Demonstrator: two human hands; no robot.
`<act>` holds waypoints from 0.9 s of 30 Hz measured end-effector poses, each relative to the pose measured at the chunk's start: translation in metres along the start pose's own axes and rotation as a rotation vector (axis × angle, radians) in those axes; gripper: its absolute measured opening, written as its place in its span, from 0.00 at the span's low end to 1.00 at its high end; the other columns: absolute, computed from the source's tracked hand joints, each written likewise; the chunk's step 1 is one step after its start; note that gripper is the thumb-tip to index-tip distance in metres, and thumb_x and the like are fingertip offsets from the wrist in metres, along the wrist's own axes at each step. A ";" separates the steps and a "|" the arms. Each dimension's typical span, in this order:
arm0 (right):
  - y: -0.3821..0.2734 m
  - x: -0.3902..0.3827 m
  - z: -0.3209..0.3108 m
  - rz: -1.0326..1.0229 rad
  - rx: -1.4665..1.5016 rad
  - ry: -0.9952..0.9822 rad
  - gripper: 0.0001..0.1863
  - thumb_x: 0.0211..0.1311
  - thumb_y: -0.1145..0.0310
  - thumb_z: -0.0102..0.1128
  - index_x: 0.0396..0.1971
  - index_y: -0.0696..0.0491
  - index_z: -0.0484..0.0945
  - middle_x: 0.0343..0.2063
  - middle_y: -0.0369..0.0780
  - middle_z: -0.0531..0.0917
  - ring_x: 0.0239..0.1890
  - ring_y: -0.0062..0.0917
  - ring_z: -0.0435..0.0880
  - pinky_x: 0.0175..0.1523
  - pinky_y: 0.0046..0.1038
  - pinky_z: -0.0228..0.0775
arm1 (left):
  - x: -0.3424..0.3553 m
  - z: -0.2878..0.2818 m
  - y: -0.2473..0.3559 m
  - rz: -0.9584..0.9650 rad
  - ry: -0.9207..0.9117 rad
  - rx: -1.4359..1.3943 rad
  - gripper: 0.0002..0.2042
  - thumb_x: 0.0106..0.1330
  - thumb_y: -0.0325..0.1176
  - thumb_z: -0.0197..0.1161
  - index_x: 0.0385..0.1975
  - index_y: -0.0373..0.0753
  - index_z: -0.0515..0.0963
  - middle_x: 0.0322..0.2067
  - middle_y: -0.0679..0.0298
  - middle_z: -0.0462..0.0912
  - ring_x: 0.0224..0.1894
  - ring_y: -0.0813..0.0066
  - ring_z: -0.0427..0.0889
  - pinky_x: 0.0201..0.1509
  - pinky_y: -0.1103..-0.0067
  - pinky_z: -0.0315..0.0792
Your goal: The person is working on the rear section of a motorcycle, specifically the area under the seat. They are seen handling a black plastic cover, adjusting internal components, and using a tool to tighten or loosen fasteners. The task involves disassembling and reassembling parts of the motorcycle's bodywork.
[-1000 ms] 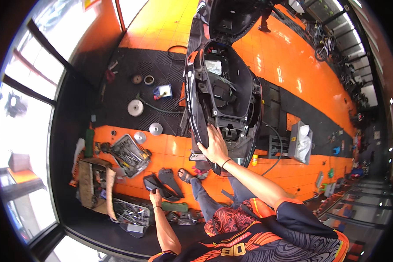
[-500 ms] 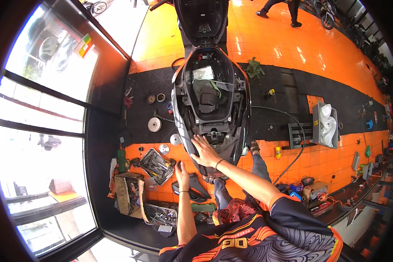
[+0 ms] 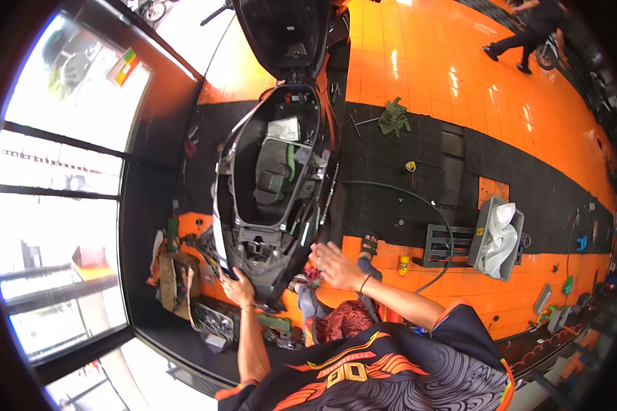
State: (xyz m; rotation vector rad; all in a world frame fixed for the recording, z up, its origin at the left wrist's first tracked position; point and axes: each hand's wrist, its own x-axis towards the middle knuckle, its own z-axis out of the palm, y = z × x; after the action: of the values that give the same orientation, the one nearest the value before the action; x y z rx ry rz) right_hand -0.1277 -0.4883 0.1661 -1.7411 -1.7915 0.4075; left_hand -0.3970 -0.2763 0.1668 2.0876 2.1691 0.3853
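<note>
A scooter (image 3: 219,229) stands before me with its seat (image 3: 288,38) tipped up at the far end. Its storage compartment (image 3: 243,198) lies exposed, holding a white packet (image 3: 283,129) and a dark grey-green item (image 3: 274,164) with a bright green strip. My left hand (image 3: 238,288) grips the left edge of the scooter's tail. To the right of the tail is my right hand (image 3: 337,266), fingers stretched and apart, with nothing held. Whether its fingertips touch the side panel I cannot tell.
A grey bin (image 3: 483,257) with white material stands right, near a black hose (image 3: 449,226) and yellow can (image 3: 404,265). A green cloth (image 3: 394,118) lies on the black mat. A cardboard box (image 3: 177,281) and tools sit left. Another person (image 3: 531,34) walks at the far right.
The scooter has shifted left in view and now leans left. My left hand has come onto the tail's left edge; my right hand has left its top for the right side.
</note>
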 end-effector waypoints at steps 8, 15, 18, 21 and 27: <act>0.177 -0.156 -0.142 0.967 -0.081 -0.036 0.28 0.57 0.66 0.62 0.55 0.65 0.71 0.52 0.57 0.76 0.56 0.50 0.75 0.62 0.42 0.67 | 0.014 0.012 0.017 -0.144 0.104 0.223 0.24 0.70 0.50 0.50 0.61 0.44 0.70 0.44 0.47 0.81 0.48 0.49 0.79 0.51 0.59 0.71; 0.260 -0.240 -0.122 0.901 -0.227 -0.608 0.28 0.52 0.56 0.65 0.46 0.63 0.78 0.49 0.59 0.79 0.54 0.51 0.78 0.60 0.44 0.70 | -0.036 0.037 0.074 -0.200 0.173 -0.089 0.31 0.70 0.52 0.48 0.65 0.35 0.65 0.70 0.41 0.53 0.74 0.42 0.47 0.75 0.49 0.35; 0.236 -0.175 -0.073 0.580 -0.128 -0.631 0.28 0.56 0.58 0.64 0.50 0.63 0.76 0.48 0.58 0.80 0.53 0.51 0.78 0.59 0.43 0.70 | -0.094 0.027 0.084 -0.087 0.159 -0.194 0.33 0.70 0.53 0.49 0.70 0.39 0.58 0.71 0.44 0.51 0.74 0.45 0.47 0.75 0.51 0.37; 0.185 -0.078 -0.032 0.148 0.008 -0.443 0.22 0.62 0.65 0.59 0.52 0.64 0.74 0.48 0.57 0.80 0.53 0.51 0.78 0.59 0.42 0.69 | -0.137 -0.005 0.098 -0.023 -0.051 -0.611 0.38 0.70 0.57 0.51 0.73 0.42 0.50 0.70 0.46 0.57 0.73 0.41 0.48 0.76 0.55 0.42; 0.000 0.090 -0.026 -0.276 0.144 -0.289 0.19 0.64 0.72 0.56 0.52 0.64 0.73 0.49 0.53 0.78 0.53 0.45 0.77 0.60 0.39 0.66 | -0.217 -0.076 0.034 -0.165 -0.222 -0.955 0.20 0.70 0.49 0.57 0.41 0.35 0.82 0.33 0.51 0.85 0.36 0.63 0.85 0.42 0.72 0.76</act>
State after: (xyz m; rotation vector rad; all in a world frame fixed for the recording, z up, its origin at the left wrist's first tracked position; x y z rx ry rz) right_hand -0.1076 -0.4053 0.2046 -1.3653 -2.1124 0.6790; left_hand -0.3719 -0.4994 0.2270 1.3273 1.5295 0.8938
